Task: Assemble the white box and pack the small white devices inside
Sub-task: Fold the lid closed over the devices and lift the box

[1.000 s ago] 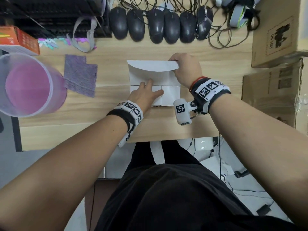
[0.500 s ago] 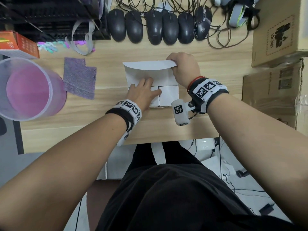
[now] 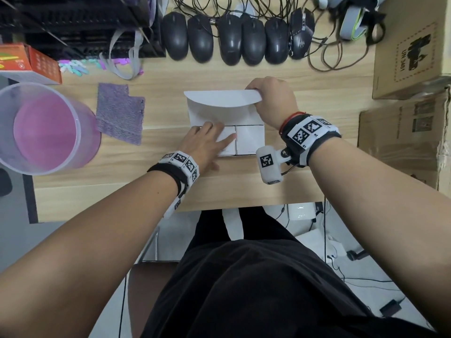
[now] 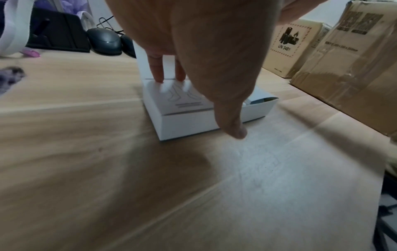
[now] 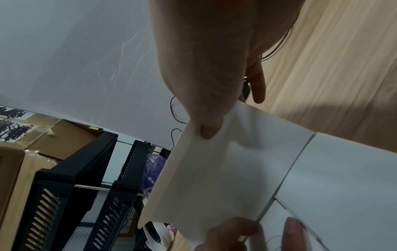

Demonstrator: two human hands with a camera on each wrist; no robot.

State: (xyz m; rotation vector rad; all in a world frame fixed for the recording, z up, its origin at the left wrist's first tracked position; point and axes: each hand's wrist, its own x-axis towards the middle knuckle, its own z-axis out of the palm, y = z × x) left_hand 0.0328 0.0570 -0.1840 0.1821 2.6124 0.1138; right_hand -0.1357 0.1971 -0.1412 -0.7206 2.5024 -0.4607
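White box (image 3: 249, 142) lid (image 3: 220, 100) pinched by right hand (image 3: 272, 100), left hand (image 3: 207, 142) pressing devices (image 4: 182, 98)

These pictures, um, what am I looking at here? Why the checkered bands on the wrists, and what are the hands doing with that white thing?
A person is packing a white box on a wooden desk. The bands carry small cameras: one picture comes from a head camera looking down, the other two from each wrist, looking along the fingers. The left hand presses flat on a small white device inside the box. The right hand pinches the box's raised lid flap. Also on the desk: computer mice, a purple cloth, a pink-bottomed tub, cardboard cartons.
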